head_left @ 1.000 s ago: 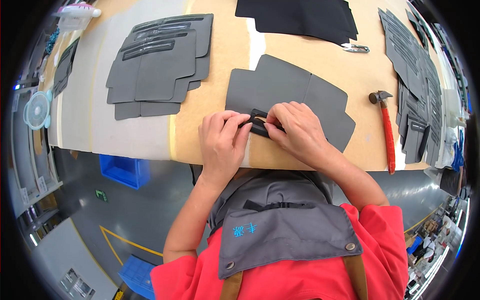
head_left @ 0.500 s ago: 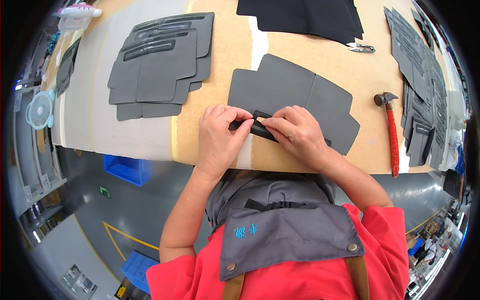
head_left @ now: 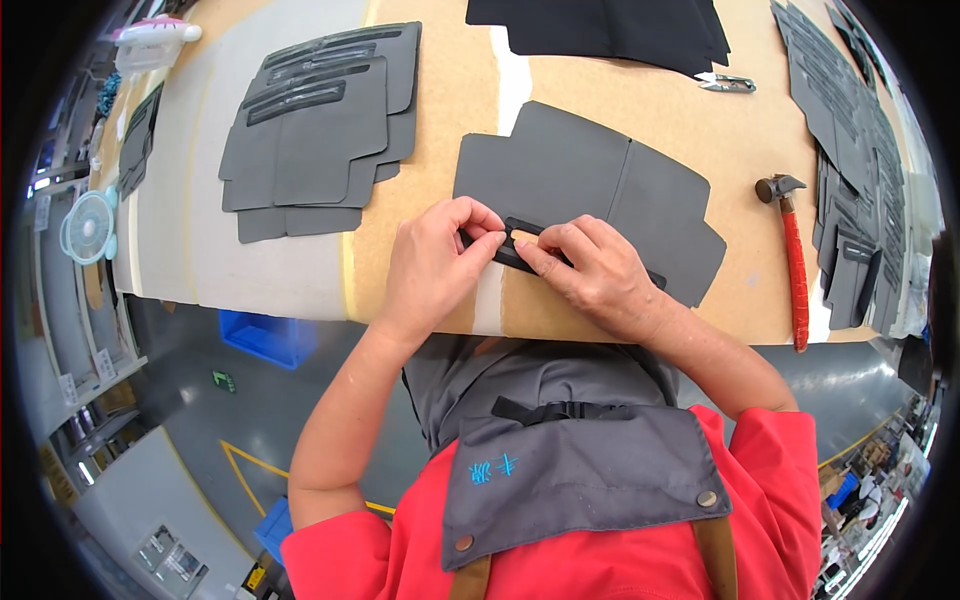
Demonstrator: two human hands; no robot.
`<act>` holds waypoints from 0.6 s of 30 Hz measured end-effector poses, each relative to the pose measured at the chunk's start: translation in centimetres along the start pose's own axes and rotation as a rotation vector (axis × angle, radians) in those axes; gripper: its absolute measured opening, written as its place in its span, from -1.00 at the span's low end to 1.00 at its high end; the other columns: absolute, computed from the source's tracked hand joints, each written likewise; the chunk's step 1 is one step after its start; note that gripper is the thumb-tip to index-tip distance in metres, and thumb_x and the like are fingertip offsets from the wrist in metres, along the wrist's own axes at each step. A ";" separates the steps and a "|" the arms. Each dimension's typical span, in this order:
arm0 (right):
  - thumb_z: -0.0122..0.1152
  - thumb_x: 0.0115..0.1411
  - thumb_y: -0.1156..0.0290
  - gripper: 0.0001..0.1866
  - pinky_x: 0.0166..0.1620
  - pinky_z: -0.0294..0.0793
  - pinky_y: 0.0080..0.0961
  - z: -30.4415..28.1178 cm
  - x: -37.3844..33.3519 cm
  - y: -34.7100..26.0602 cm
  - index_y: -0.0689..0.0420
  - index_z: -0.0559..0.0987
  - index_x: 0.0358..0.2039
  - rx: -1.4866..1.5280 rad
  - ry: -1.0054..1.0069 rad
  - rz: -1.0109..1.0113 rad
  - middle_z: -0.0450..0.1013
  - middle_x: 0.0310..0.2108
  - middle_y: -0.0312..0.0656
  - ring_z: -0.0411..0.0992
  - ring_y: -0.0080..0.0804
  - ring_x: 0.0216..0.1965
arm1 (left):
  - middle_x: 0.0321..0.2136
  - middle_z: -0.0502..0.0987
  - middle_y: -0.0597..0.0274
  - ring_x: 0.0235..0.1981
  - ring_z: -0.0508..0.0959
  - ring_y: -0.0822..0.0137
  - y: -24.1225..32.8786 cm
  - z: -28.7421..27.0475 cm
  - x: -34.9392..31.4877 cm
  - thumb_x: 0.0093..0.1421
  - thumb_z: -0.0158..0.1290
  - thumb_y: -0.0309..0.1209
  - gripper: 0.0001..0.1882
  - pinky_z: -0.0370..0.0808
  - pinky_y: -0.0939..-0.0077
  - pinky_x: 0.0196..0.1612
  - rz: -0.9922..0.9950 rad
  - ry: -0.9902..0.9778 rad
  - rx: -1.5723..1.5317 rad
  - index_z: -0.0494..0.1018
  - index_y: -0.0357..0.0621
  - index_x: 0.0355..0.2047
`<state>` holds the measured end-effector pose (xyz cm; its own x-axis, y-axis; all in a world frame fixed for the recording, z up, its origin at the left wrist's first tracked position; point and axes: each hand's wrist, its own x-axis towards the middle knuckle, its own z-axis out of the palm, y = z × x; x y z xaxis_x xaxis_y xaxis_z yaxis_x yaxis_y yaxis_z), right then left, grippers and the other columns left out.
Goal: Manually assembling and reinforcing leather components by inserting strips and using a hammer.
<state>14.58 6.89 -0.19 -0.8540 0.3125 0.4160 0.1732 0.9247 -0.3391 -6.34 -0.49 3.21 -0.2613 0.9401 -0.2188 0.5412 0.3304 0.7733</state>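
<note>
A flat dark grey panel (head_left: 575, 155) with stepped corners lies at the table's near edge. Along its near side runs a black strip (head_left: 509, 257) with a long slot, through which tan shows. My left hand (head_left: 432, 262) is closed at the strip's left end, thumb and forefinger pinched together there. Just right of it, my right hand (head_left: 598, 282) is closed on the strip, its thumb and fingertips at the slot. Both hands cover parts of the strip, and anything small inside the pinches is hidden.
Stacked grey panels (head_left: 315, 150) lie to the left, with more piled panels (head_left: 850, 170) at the far right. Black sheets (head_left: 610, 30) sit at the back beside thread snips (head_left: 728, 84). A red-handled hammer (head_left: 795, 265) rests right of the panel. A small fan (head_left: 88, 225) stands at the left.
My right thumb and fingers have shifted slightly along the slot, baring more of it. The left hand keeps its pinch at the strip's left end. The whole view has moved a little.
</note>
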 end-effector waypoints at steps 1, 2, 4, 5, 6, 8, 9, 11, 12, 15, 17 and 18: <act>0.23 0.08 0.50 -0.59 -0.18 0.50 -0.40 0.1 0.0 0.0 0.25 0.60 0.00 0.003 0.005 0.002 0.44 -0.24 -0.20 0.41 -0.33 -0.27 | -0.51 0.58 0.38 -0.54 0.40 0.56 0.2 -0.1 0.2 0.16 0.30 -0.41 -0.86 0.38 0.61 -0.44 -0.024 -0.014 -0.021 0.61 -0.21 -0.33; 0.23 0.09 0.50 -0.59 -0.18 0.49 -0.41 0.2 -0.1 0.0 0.27 0.59 -0.01 -0.012 0.011 -0.007 0.43 -0.25 -0.20 0.41 -0.33 -0.27 | -0.52 0.57 0.39 -0.54 0.40 0.58 0.4 -0.1 0.3 0.17 0.29 -0.41 -0.85 0.37 0.63 -0.44 -0.049 -0.028 -0.043 0.60 -0.23 -0.33; 0.23 0.09 0.50 -0.60 -0.19 0.48 -0.41 0.4 -0.2 0.0 0.29 0.59 -0.02 -0.026 0.023 -0.014 0.43 -0.25 -0.20 0.40 -0.33 -0.27 | -0.52 0.57 0.40 -0.53 0.41 0.58 0.5 0.2 0.4 0.17 0.30 -0.39 -0.83 0.39 0.62 -0.43 -0.060 -0.036 -0.003 0.59 -0.23 -0.34; 0.23 0.05 0.51 -0.54 -0.20 0.49 -0.42 0.5 -0.3 0.0 0.27 0.59 0.03 -0.027 0.030 -0.011 0.43 -0.24 -0.20 0.40 -0.33 -0.28 | -0.53 0.56 0.40 -0.52 0.43 0.58 0.6 0.3 0.5 0.17 0.31 -0.37 -0.81 0.40 0.61 -0.42 -0.070 -0.043 0.029 0.58 -0.23 -0.35; 0.23 0.01 0.52 -0.47 -0.22 0.51 -0.42 0.6 -0.4 0.1 0.25 0.59 0.07 -0.029 0.036 -0.008 0.44 -0.23 -0.20 0.41 -0.32 -0.30 | -0.53 0.56 0.40 -0.52 0.43 0.58 0.6 0.3 0.6 0.17 0.31 -0.37 -0.81 0.40 0.61 -0.42 -0.069 -0.044 0.034 0.58 -0.23 -0.35; 0.23 0.01 0.52 -0.48 -0.21 0.51 -0.42 0.6 -0.4 0.0 0.26 0.59 0.07 -0.024 0.034 -0.008 0.44 -0.23 -0.20 0.41 -0.31 -0.29 | -0.54 0.54 0.41 -0.51 0.44 0.57 0.5 0.2 0.8 0.15 0.32 -0.34 -0.79 0.42 0.60 -0.40 -0.087 -0.057 0.088 0.56 -0.21 -0.38; 0.22 0.01 0.52 -0.48 -0.20 0.51 -0.41 0.6 -0.4 0.0 0.27 0.59 0.07 -0.022 0.027 -0.009 0.44 -0.23 -0.19 0.41 -0.31 -0.29 | -0.54 0.54 0.41 -0.51 0.44 0.57 0.6 0.1 0.9 0.15 0.32 -0.34 -0.79 0.42 0.60 -0.40 -0.088 -0.058 0.092 0.56 -0.21 -0.38; 0.22 0.02 0.52 -0.48 -0.19 0.51 -0.41 0.6 -0.4 0.0 0.27 0.59 0.06 -0.017 0.026 -0.007 0.44 -0.22 -0.19 0.41 -0.31 -0.28 | -0.55 0.52 0.41 -0.50 0.45 0.56 0.7 -0.2 1.3 0.13 0.32 -0.33 -0.78 0.43 0.59 -0.38 -0.158 -0.121 0.091 0.56 -0.21 -0.38; 0.22 0.02 0.52 -0.49 -0.19 0.51 -0.41 0.6 -0.4 0.0 0.27 0.59 0.06 -0.011 0.022 -0.007 0.44 -0.22 -0.19 0.41 -0.30 -0.27 | -0.55 0.52 0.41 -0.50 0.45 0.56 0.9 -0.2 1.4 0.13 0.32 -0.33 -0.78 0.43 0.59 -0.38 -0.156 -0.121 0.094 0.56 -0.21 -0.38; 0.22 0.07 0.49 -0.62 -0.20 0.47 -0.42 0.8 -0.3 0.0 0.30 0.58 -0.07 -0.032 0.059 -0.028 0.37 -0.32 -0.22 0.37 -0.35 -0.30 | -0.55 0.50 0.42 -0.48 0.45 0.56 0.9 -0.5 1.6 0.12 0.31 -0.35 -0.80 0.43 0.60 -0.37 -0.176 -0.150 0.115 0.56 -0.19 -0.37; 0.21 0.07 0.49 -0.63 -0.20 0.47 -0.42 0.8 -0.3 0.0 0.30 0.58 -0.07 -0.025 0.059 -0.026 0.36 -0.32 -0.22 0.37 -0.35 -0.30 | -0.55 0.50 0.43 -0.48 0.44 0.57 1.0 -0.6 1.7 0.13 0.30 -0.36 -0.82 0.43 0.60 -0.37 -0.197 -0.164 0.121 0.56 -0.18 -0.37; 0.21 0.07 0.49 -0.63 -0.20 0.47 -0.42 0.8 -0.4 0.1 0.30 0.57 -0.07 -0.018 0.056 -0.026 0.36 -0.32 -0.22 0.37 -0.35 -0.30 | -0.55 0.50 0.43 -0.48 0.44 0.57 1.0 -0.6 1.7 0.13 0.30 -0.36 -0.82 0.43 0.60 -0.37 -0.196 -0.166 0.122 0.56 -0.18 -0.37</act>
<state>14.50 6.66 -1.07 -0.8299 0.2991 0.4710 0.1602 0.9363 -0.3124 -6.70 1.38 3.95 -0.2417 0.8549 -0.4591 0.5884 0.5053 0.6312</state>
